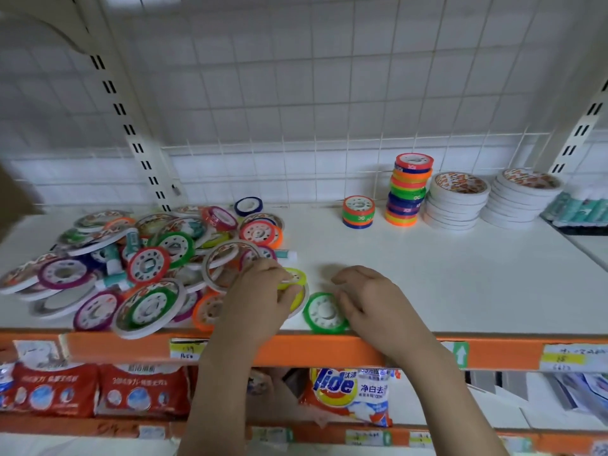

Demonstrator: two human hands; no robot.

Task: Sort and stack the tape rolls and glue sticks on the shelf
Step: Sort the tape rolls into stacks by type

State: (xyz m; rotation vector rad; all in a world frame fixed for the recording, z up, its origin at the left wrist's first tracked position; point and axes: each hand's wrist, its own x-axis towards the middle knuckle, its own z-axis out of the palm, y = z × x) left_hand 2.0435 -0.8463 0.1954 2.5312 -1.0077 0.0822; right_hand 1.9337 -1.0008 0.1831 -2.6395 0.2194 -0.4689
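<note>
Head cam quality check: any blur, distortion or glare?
Head view: wide-angle bend bows the shelf edge and uprights; corners smear, glue sticks at far right are soft; hands and pile slightly blurred; light even, soft shadows, no glare.

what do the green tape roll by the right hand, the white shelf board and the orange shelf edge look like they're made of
Green tape roll: glossy translucent plastic film wound on a white perforated hub, probably plastic.
White shelf board: smooth matte surface, likely painted metal or laminate; the look leaves it open.
Orange shelf edge: smooth strip holding paper price labels, probably plastic or painted metal.
</note>
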